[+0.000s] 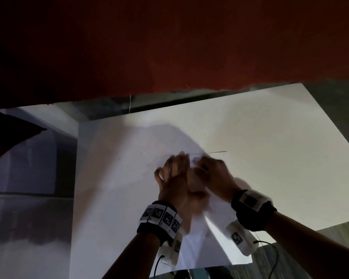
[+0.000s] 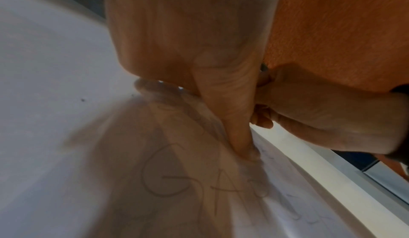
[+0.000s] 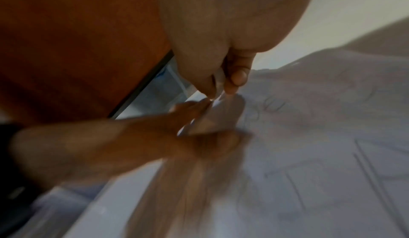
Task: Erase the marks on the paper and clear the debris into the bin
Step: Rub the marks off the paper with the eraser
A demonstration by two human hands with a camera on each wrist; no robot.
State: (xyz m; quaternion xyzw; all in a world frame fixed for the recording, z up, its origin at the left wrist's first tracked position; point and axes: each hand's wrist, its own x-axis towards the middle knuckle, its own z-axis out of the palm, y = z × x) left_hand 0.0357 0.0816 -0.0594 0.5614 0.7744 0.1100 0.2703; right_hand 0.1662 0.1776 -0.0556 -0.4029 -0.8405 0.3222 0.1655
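A white sheet of paper (image 1: 193, 248) lies on the white table (image 1: 280, 127). Faint pencil letters (image 2: 166, 180) show on it in the left wrist view, and pencil lines (image 3: 298, 180) in the right wrist view. My left hand (image 1: 175, 168) lies on the sheet with fingers spread, its thumb (image 2: 239, 137) pressing the paper down. Right beside it, my right hand (image 1: 208, 168) has its fingers curled and pinches a small pale eraser (image 3: 218, 81) between thumb and finger, its tip down on the sheet. Both hands are motion-blurred. A few dark specks (image 2: 83, 100) dot the sheet left of my hand.
A red cloth surface (image 1: 169, 47) fills the far side beyond the table's back edge. A pale boxy unit (image 1: 28, 158) stands left of the table, with a dark red object (image 1: 8, 137) above it. Sensor cables (image 1: 274, 250) hang from my wrists at the near edge.
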